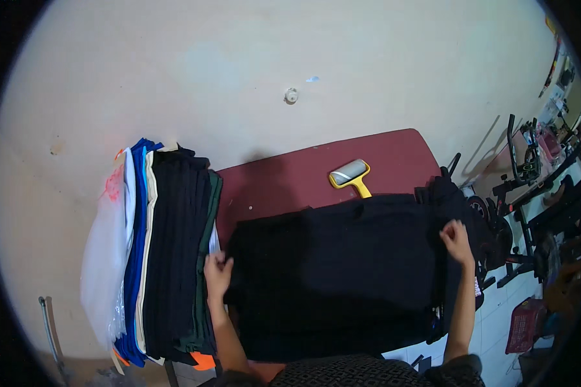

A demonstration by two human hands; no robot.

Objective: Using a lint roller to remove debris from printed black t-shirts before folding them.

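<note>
A black garment (361, 271), its exact kind not clear, lies spread flat across the table in front of me. At its left edge is my left hand (218, 276), fingers closed in a pinch where the cloth ends. Over the right end, my right hand (457, 242) is bent at the knuckles, its fingertips drawn together on the dark fabric. Dark cloth against dark cloth makes the grip hard to see in detail. Beyond the garment's far edge rests a lint roller (350, 174) with a yellow handle and grey roll.
A tall stack of folded clothes (174, 251), mostly black, with blue, cream and green, stands at the left beside a white plastic bag (103, 258). More dark cloth (455, 193) bunches at the right end of the maroon table (271, 187). An exercise bike (516, 200) stands beyond.
</note>
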